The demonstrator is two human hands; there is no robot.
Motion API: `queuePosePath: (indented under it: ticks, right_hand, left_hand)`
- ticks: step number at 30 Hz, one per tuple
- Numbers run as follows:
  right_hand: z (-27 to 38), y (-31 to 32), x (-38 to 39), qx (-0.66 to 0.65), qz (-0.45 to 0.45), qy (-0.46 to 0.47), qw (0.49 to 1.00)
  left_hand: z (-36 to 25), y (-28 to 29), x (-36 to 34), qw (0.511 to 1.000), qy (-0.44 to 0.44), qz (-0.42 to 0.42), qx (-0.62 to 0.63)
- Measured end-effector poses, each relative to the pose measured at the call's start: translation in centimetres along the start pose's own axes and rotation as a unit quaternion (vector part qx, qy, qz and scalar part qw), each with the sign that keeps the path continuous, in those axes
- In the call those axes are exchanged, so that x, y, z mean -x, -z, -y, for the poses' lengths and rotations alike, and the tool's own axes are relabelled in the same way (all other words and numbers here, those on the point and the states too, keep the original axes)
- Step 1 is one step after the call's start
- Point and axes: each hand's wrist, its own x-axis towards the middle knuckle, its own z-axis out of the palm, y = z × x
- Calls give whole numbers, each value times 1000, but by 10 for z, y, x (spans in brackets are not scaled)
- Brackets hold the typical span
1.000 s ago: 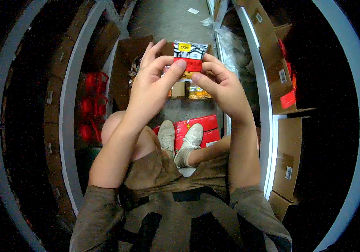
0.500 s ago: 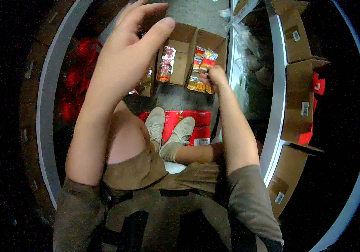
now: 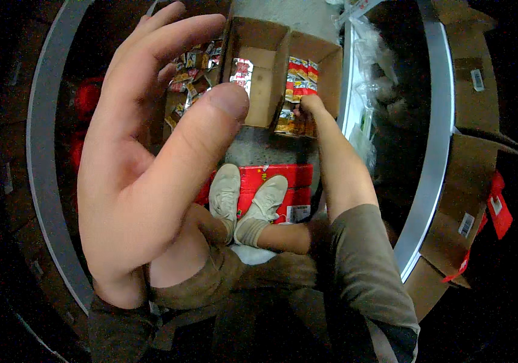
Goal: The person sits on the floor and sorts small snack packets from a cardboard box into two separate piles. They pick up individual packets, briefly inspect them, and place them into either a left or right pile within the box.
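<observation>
Chiefly, in the head view, the large left hand (image 3: pixel 123 169) hid much of the left carton (image 3: pixel 215 7), while its thumb overlapped the near left edge of the middle carton (image 3: pixel 265 91). The fingertips of the right hand (image 3: pixel 311 105) were hard to make out, being small and shaded, and the side margins fell into darkness. The left hand was raised close to the camera, thumb and fingers apart in a wide curve. The right hand reached forward into the right carton (image 3: pixel 330 65), its fingers curled downward; whether they were closed on a packet could not be told. Red, yellow and white packets (image 3: pixel 302 85) lay in rows within that carton, just beyond and beside the hand. Loose packets (image 3: pixel 193 77) lay jumbled in the left carton, and a silver-and-red strip (image 3: pixel 242 71) lay along the left wall of the middle one. Pale shoes (image 3: pixel 225 193) rested on red cardboard (image 3: pixel 298 175). Clear plastic wrapping (image 3: pixel 377 51) and a grey shelf rail (image 3: pixel 432 121) bordered the right side, with brown cartons (image 3: pixel 452 175) beyond.
</observation>
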Motion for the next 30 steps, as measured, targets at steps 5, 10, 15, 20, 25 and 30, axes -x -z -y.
queuePosePath:
  ticks: [5, 10, 15, 20, 25, 30]
  right_hand:
    - [-8, 5, -1, 38, -43, 13, 998]
    - [43, -6, 66, 147, -93, 42, 984]
    - [64, 16, 121, 115, -137, 54, 982]
    - [74, 37, 151, -18, -100, 107, 989]
    - [93, 49, 182, -74, -65, 117, 988]
    - [149, 45, 229, -132, -6, 110, 985]
  left_hand:
    - [3, -4, -5, 999, 26, -33, 25]
    - [-9, 11, -8, 996, 53, -51, 50]
    - [-13, 46, -21, 999, 28, -5, -28]
    - [79, 117, -77, 974, 78, 68, -200]
    - [271, 143, -98, 869, 143, 192, -434]
    - [419, 178, -59, 791, 264, 199, -514]
